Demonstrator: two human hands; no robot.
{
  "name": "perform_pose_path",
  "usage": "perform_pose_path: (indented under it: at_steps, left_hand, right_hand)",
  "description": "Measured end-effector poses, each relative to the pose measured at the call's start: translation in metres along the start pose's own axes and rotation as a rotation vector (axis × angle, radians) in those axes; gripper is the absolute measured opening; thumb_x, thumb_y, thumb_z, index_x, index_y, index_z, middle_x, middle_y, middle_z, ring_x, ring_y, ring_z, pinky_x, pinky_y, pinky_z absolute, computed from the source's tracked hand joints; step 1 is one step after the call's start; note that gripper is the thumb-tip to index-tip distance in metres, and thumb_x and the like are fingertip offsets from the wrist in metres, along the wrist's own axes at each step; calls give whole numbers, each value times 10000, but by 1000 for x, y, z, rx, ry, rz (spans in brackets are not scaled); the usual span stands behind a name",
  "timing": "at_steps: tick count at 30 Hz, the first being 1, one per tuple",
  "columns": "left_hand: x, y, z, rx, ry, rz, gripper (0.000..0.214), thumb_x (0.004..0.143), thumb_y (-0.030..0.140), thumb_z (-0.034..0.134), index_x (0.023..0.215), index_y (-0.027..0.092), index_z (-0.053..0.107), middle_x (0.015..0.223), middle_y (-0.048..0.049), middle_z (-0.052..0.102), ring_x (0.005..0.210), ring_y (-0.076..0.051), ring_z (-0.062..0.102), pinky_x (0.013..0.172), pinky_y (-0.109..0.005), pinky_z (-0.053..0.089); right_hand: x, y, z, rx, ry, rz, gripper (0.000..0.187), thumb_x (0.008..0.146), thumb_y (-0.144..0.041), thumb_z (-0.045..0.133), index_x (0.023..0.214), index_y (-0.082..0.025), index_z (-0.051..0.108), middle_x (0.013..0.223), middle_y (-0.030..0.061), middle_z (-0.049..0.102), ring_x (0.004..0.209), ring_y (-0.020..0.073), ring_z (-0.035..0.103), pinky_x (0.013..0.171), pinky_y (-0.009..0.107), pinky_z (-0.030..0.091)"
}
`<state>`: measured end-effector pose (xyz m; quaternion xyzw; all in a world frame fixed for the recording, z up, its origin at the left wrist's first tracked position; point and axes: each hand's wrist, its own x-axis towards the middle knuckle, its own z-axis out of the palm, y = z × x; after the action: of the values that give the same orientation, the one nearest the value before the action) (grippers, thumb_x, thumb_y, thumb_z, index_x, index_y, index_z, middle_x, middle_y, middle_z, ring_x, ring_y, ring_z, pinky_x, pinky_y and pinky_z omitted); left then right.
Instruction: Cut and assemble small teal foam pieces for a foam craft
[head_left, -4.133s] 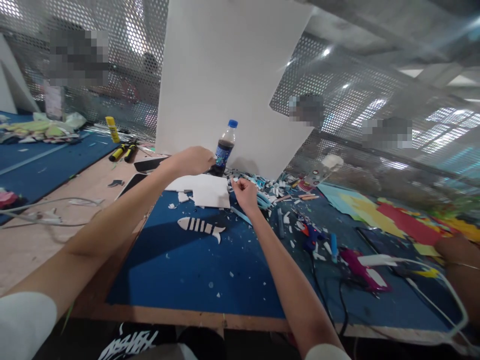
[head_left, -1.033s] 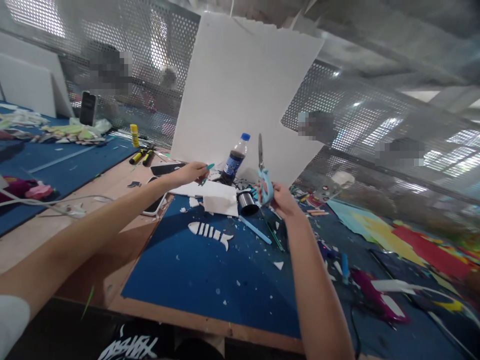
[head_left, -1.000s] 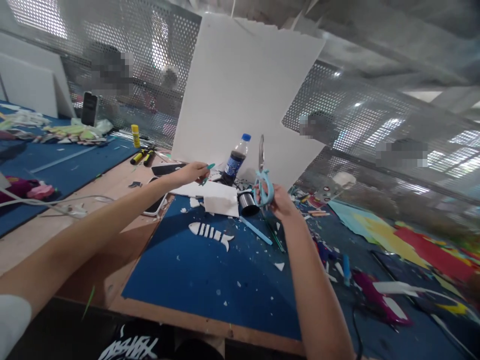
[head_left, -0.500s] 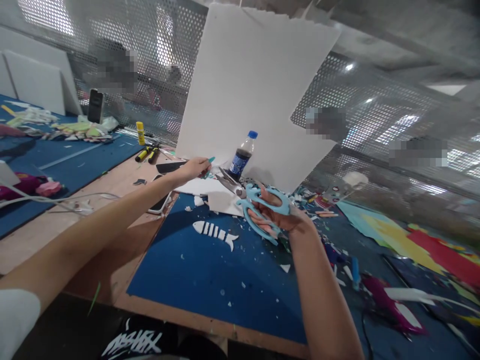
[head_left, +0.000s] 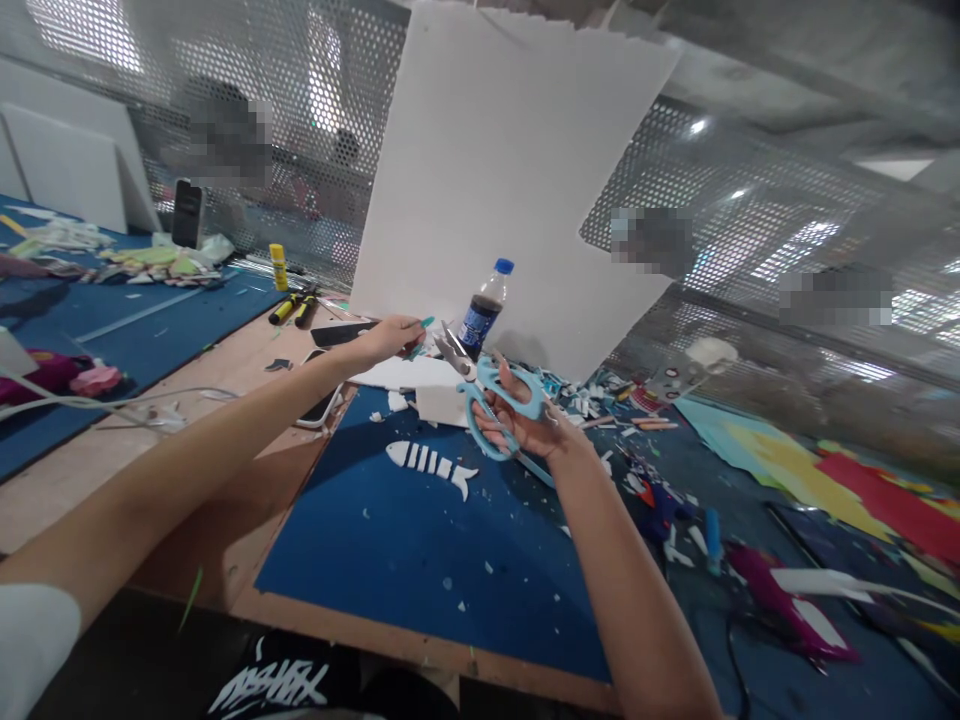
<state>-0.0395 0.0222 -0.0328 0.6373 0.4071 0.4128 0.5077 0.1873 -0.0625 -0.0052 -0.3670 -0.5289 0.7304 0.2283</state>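
Held in my right hand (head_left: pixel 517 415) is a pair of light blue scissors (head_left: pixel 529 390), fingers through its handle loops. Its metal blades look parted and point up and left. My left hand (head_left: pixel 397 337) is closed on a thin teal piece (head_left: pixel 427 323), just left of the blade tips; most of it is hidden by the fingers. Behind the blades stands a bottle (head_left: pixel 480 318) of dark drink with a blue cap. A white fish skeleton (head_left: pixel 431 465) made of separate flat pieces lies on the blue mat (head_left: pixel 420 560) below the hands.
White foam sheets (head_left: pixel 409 373) lie under my hands, and a tall white board (head_left: pixel 517 150) stands behind. To the left are a phone (head_left: pixel 322 392), pliers (head_left: pixel 294 306) and a glue stick (head_left: pixel 278 267). Scraps, coloured paper (head_left: pixel 765 460) and a purple glue gun (head_left: pixel 791 605) lie to the right.
My right hand has moved left with the scissors, bringing the blades closer to the teal piece. My left hand has barely moved and still grips the piece.
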Motion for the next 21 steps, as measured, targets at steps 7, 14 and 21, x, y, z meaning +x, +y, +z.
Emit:
perform_pose_path:
  at_steps: [7,14,21]
  left_hand:
    - [-3,-1,0,13,-64,31,335,865,346,462,601,141,448,514,53,392,458,-52,348,507,-203,276]
    - [-2,0,1,17,-112,34,327,855,351,473,606,140,443,536,49,390,475,-52,349,529,-201,294]
    - [-4,3,2,24,-123,36,335,851,361,484,603,140,439,538,47,388,477,-55,344,520,-198,283]
  right_hand:
    - [-1,-3,7,21,-8,-31,491,765,-628,490,662,-154,561,525,-7,456,413,78,400,394,234,362]
    - [-1,-2,6,4,52,9,492,711,-654,534,653,-166,514,527,-7,449,432,77,395,400,234,353]
    - [0,0,5,-11,111,-22,440,712,-616,553,678,-182,492,576,-5,437,469,89,401,408,239,369]
